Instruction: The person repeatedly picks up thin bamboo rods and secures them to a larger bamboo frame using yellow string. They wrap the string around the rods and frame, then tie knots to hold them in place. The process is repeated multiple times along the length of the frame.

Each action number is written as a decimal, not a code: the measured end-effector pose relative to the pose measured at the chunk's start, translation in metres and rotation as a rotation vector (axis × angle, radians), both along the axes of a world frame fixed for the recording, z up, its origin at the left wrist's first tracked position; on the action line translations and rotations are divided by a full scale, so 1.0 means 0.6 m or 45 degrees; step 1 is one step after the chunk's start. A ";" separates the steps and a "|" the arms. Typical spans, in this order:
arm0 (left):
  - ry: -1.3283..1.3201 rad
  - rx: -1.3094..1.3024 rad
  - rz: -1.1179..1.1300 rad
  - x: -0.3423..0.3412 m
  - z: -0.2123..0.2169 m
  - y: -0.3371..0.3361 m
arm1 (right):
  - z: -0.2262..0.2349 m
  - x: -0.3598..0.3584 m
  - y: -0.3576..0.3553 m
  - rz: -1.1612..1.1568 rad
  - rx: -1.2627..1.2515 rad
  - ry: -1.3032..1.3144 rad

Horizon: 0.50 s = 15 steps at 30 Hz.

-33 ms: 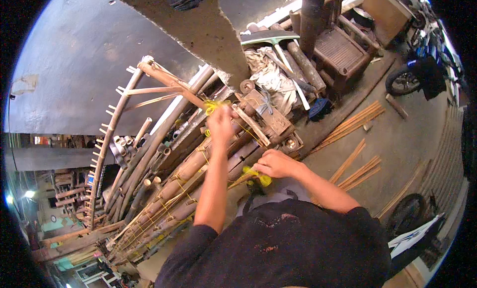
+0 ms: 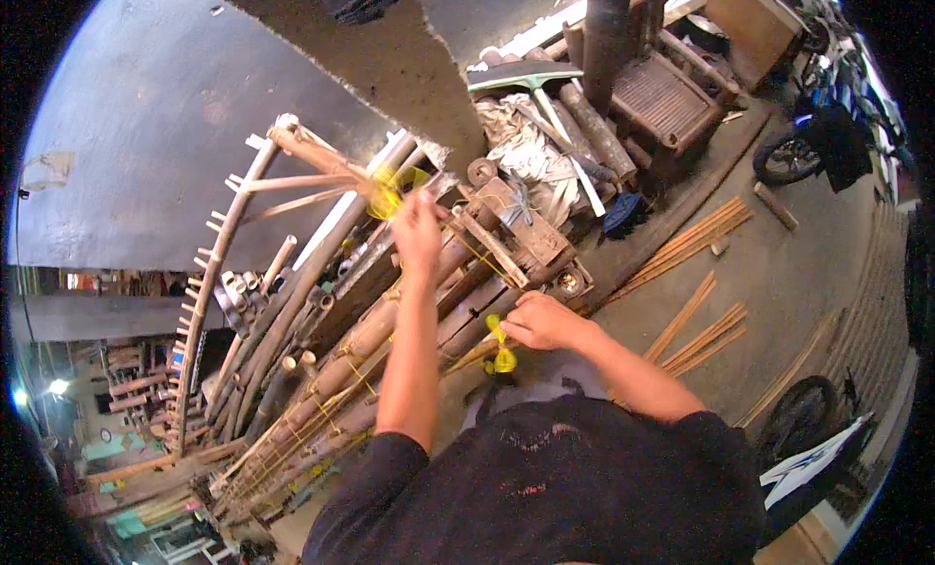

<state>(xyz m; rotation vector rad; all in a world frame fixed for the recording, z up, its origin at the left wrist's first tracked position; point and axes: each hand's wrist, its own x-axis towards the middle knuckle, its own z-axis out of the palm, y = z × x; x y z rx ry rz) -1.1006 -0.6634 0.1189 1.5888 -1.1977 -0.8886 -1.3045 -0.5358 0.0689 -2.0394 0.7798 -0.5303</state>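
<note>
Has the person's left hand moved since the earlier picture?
Yes. The left hand has shifted a little to the left, now farther from the wooden block.

Blurred yellow bundle (image 2: 392, 189) farther left, narrow-waisted yellow bundle (image 2: 504, 359) nearer right.

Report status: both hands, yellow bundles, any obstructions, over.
Left hand closed on blurred yellow bundle. Right hand pinching smaller yellow bundle. Possibly in the way: wooden block ahead of right hand.

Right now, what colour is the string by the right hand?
Bright yellow string, seen best in the head view.
</note>
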 end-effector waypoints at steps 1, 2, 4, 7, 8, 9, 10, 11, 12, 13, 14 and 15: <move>-0.044 -0.001 0.036 0.012 -0.003 -0.046 | -0.005 0.000 0.008 -0.029 -0.103 -0.014; -0.088 -0.016 0.086 0.024 -0.016 -0.082 | -0.007 0.004 0.007 -0.044 -0.220 -0.030; -0.986 0.102 0.049 0.083 -0.158 -0.094 | -0.001 0.023 0.025 -0.056 -0.313 0.020; -0.858 0.032 -0.193 0.100 -0.138 -0.079 | -0.021 0.038 0.035 -0.221 -0.452 0.224; -0.832 0.073 -0.246 0.124 -0.117 -0.061 | 0.004 0.053 0.052 -0.373 -0.567 0.161; -0.739 0.096 -0.293 0.127 -0.062 -0.022 | 0.014 0.073 0.074 -0.478 -0.632 0.265; -0.816 0.050 -0.222 0.194 -0.066 0.006 | 0.025 0.110 0.102 -0.535 -0.712 0.346; -0.853 0.050 -0.215 0.231 -0.036 0.048 | 0.022 0.145 0.132 -0.423 -0.530 0.273; -0.889 0.051 -0.205 0.269 -0.006 0.097 | 0.019 0.183 0.161 -0.306 -0.348 0.200; -0.982 -0.047 -0.122 0.308 0.016 0.163 | 0.016 0.223 0.195 -0.185 -0.164 0.125; -1.041 0.014 -0.089 0.351 0.028 0.220 | -0.016 0.270 0.232 -0.036 -0.010 -0.006; -1.074 0.115 -0.009 0.398 0.021 0.277 | -0.055 0.319 0.271 0.111 0.294 -0.103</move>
